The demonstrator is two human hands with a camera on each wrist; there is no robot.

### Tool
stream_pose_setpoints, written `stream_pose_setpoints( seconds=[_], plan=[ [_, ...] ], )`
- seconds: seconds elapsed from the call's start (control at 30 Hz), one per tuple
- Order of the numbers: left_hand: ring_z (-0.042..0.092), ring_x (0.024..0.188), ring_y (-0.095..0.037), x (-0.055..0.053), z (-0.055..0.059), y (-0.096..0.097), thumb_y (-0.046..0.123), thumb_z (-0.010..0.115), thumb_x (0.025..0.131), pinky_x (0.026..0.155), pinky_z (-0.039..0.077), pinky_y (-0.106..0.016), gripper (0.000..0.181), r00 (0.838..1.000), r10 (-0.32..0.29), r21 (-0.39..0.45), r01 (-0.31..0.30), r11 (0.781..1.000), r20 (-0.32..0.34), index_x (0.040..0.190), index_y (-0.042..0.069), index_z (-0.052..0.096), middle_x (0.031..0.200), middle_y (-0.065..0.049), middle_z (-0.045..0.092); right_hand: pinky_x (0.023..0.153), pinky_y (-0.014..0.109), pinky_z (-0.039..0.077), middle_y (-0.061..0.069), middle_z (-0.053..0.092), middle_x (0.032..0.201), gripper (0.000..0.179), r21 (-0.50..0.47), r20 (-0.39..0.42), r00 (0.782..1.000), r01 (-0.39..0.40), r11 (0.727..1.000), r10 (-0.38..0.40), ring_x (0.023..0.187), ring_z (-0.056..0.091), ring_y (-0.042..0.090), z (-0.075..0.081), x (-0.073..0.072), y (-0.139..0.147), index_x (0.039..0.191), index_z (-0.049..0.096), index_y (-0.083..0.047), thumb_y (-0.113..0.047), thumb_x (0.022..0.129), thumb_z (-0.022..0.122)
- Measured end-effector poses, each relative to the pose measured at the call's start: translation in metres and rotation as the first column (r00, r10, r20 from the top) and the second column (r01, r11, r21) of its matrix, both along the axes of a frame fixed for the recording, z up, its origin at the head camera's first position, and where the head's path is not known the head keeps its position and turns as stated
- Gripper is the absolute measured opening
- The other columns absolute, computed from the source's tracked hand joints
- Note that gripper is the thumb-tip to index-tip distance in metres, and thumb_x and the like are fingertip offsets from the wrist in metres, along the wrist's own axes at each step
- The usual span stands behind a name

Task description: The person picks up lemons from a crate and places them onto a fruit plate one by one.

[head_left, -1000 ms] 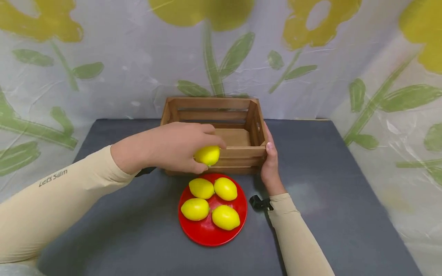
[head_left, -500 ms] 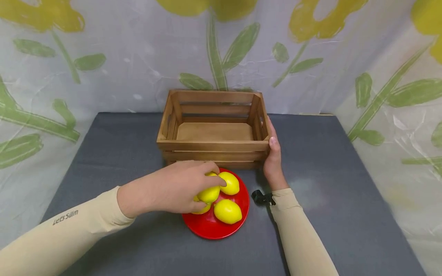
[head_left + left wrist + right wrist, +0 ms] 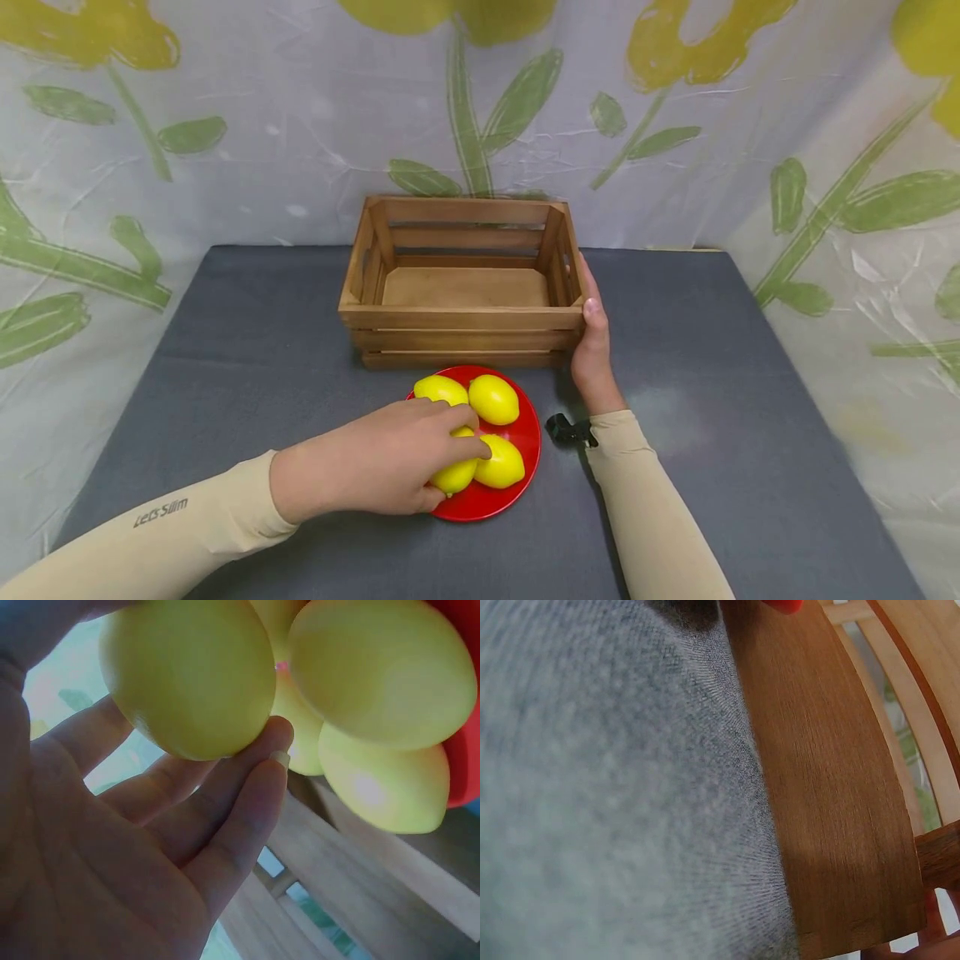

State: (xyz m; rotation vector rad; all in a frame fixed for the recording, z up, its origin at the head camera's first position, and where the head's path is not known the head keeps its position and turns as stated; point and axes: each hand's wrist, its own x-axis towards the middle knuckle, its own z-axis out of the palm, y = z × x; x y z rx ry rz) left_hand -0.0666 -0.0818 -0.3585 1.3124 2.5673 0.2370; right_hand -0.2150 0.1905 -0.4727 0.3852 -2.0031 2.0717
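Note:
My left hand (image 3: pixel 390 458) pinches a yellow lemon (image 3: pixel 455 473) between thumb and fingertips, low over the red plate (image 3: pixel 491 504). In the left wrist view the held lemon (image 3: pixel 187 675) stands in front of several others. Near it on the plate lie an upper-left lemon (image 3: pixel 441 389), an upper-right lemon (image 3: pixel 494 400) and a lower-right lemon (image 3: pixel 500 461). The hand covers the plate's left part. My right hand (image 3: pixel 594 346) grips the right end of the wooden crate (image 3: pixel 461 340), thumb at the front corner; its fingers are mostly hidden.
The slatted crate stands upright behind the plate, its wooden floor (image 3: pixel 465 286) showing. Grey cloth (image 3: pixel 247 350) covers the table. A flower-patterned sheet (image 3: pixel 300 125) hangs behind and at the sides. A black wrist camera (image 3: pixel 566 430) sits near the right cuff.
My left hand has brought the lemon from the crate's front edge back toward me, over the plate's lower left. The right hand stays at the crate.

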Motion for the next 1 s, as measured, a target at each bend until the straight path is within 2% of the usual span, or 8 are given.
stream_pose_setpoints(
  seconds=[0.13,0.33,0.43,0.73,1.0],
  plan=[
    [0.057,0.095,-0.013,0.002,-0.006,0.001,0.022,0.089,0.082,0.087,0.054,-0.033,0.052,1.000,-0.009,0.005,0.009,1.000,-0.015,0.130,0.029,0.072,0.119,0.005,0.063,0.125,0.066,0.020,-0.010,0.030,0.176,0.074,-0.011,0.002,1.000,-0.010,1.000,0.010,0.157,0.031,0.027,-0.002,0.000,0.001,0.169,0.034,-0.040,-0.061,0.098,0.034],
    [0.059,0.114,-0.014,0.003,-0.011,0.003,0.024,0.089,0.082,0.105,0.050,-0.040,0.053,1.000,-0.019,-0.010,0.019,1.000,-0.001,0.132,0.032,0.073,0.127,0.004,0.065,0.126,0.064,0.020,-0.012,0.032,0.175,0.075,-0.013,0.000,1.000,-0.009,1.000,0.009,0.157,0.032,0.023,-0.001,-0.001,0.001,0.168,0.035,-0.042,-0.066,0.097,0.036],
    [0.058,0.118,-0.013,0.003,-0.014,0.004,0.024,0.089,0.082,0.110,0.047,-0.042,0.054,1.000,-0.025,-0.013,0.025,1.000,-0.004,0.133,0.033,0.073,0.128,0.003,0.066,0.126,0.065,0.020,-0.011,0.032,0.175,0.074,-0.014,-0.002,1.000,-0.008,1.000,0.008,0.158,0.032,0.024,-0.001,-0.001,0.001,0.168,0.035,-0.042,-0.065,0.098,0.036],
    [0.059,0.119,-0.016,0.007,-0.024,0.009,0.023,0.091,0.082,0.113,0.045,-0.044,0.052,1.000,-0.025,-0.034,0.025,0.999,-0.010,0.130,0.031,0.074,0.129,0.001,0.065,0.126,0.067,0.019,-0.014,0.031,0.174,0.071,0.004,0.015,1.000,-0.010,1.000,0.010,0.157,0.032,0.023,-0.001,-0.002,0.001,0.168,0.035,-0.043,-0.060,0.099,0.034],
    [0.058,0.120,-0.015,0.008,-0.031,0.014,0.025,0.093,0.079,0.110,0.046,-0.045,0.053,0.997,-0.060,-0.070,0.057,0.996,-0.043,0.128,0.029,0.073,0.124,0.001,0.067,0.125,0.067,0.020,-0.013,0.031,0.175,0.071,-0.001,0.004,1.000,-0.010,1.000,0.010,0.156,0.032,0.024,0.000,-0.002,0.002,0.168,0.035,-0.042,-0.058,0.099,0.034]
  ],
)
